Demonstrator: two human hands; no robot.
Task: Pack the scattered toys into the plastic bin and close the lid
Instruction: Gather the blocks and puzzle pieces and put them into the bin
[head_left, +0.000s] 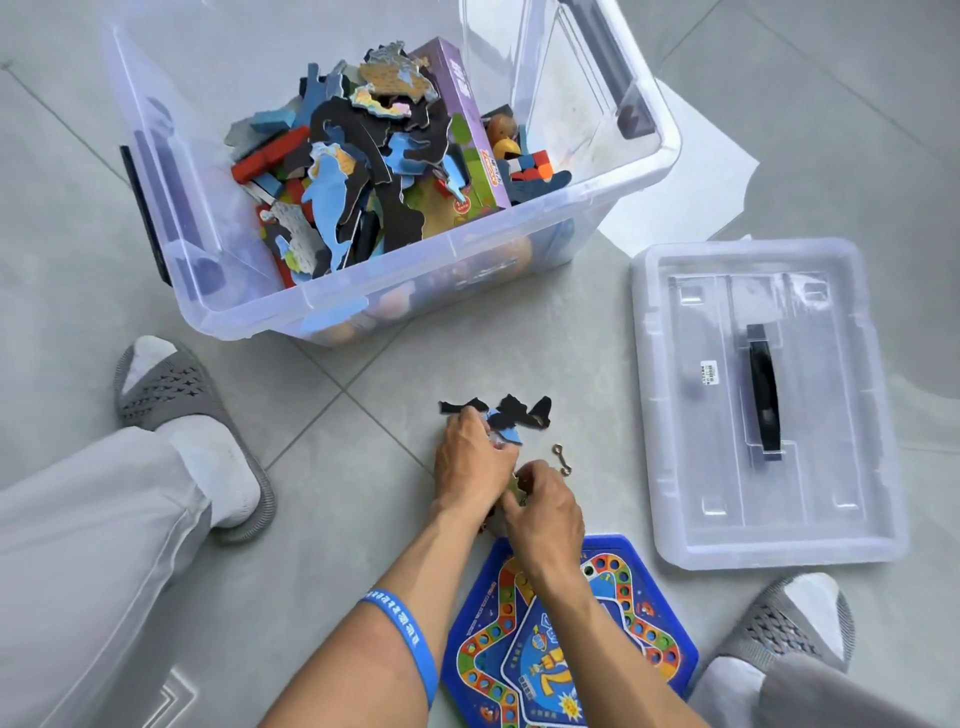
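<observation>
The clear plastic storage bin (519, 249) stands open on the grey tiled floor (363, 415), already holding a heap of flat puzzle pieces, wooden blocks and a purple cardboard game box (467, 130). Its clear plastic lid with a black handle (763, 405) lies flat on the floor to the right of the bin, apart from it. Between the bin and the person, both hands work close together on the floor. The left hand (470, 462) has its fingers curled over a small cluster of black and blue flat puzzle pieces (511, 415), which lie touching its fingertips and spread away from it toward the bin. The right hand (545, 512) pinches a small object between thumb and fingers; what that object is cannot be told, as the hands hide it. A small brass metal ring puzzle (562, 460) lies loose on the floor just beside the right hand, on its far right side, with its long axis running diagonally from near the puzzle pieces toward the lid. The right hand is the nearer hand to it. A blue hexagonal plastic game board (519, 649) lies flat under the right forearm, nearest the person. Judged from this layout, the gathering step is in progress; the loose pieces, the ring puzzle and the game board remain outside the bin, and the lid is not yet fitted.
</observation>
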